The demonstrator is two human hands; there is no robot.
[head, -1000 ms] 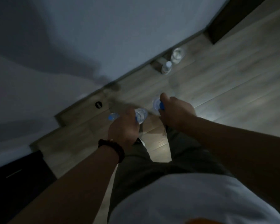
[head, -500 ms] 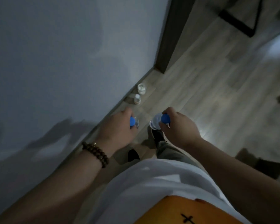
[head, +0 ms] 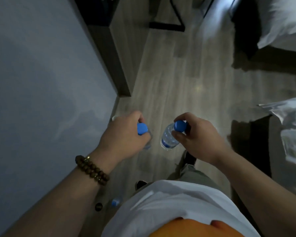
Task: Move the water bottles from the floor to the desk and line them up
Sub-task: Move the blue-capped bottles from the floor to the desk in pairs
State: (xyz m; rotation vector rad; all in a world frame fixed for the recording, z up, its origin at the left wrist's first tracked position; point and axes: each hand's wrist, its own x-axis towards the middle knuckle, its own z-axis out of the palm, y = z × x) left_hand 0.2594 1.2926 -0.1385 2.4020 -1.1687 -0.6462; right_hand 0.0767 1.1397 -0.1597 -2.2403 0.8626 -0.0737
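A single wide-angle head camera looks steeply down past the chest (head: 169,199) at the floor (head: 178,74), close above the left hand (head: 125,135) and right hand (head: 198,137), wall (head: 41,82) at left.

Three water bottles are counted: a first bottle (head: 141,128) gripped in the left hand (head: 125,139), a second bottle (head: 167,139) gripped in the right hand (head: 196,137), and a third bottle (head: 116,201) at the lower left of the frame. One beaded bracelet (head: 92,168) is seen. Two dark shoes are seen, a left shoe (head: 140,184) and a right shoe (head: 189,158). Two white bedding pieces are seen at the right edge, an upper bedding piece (head: 284,19) and a lower bedding piece (head: 294,134).
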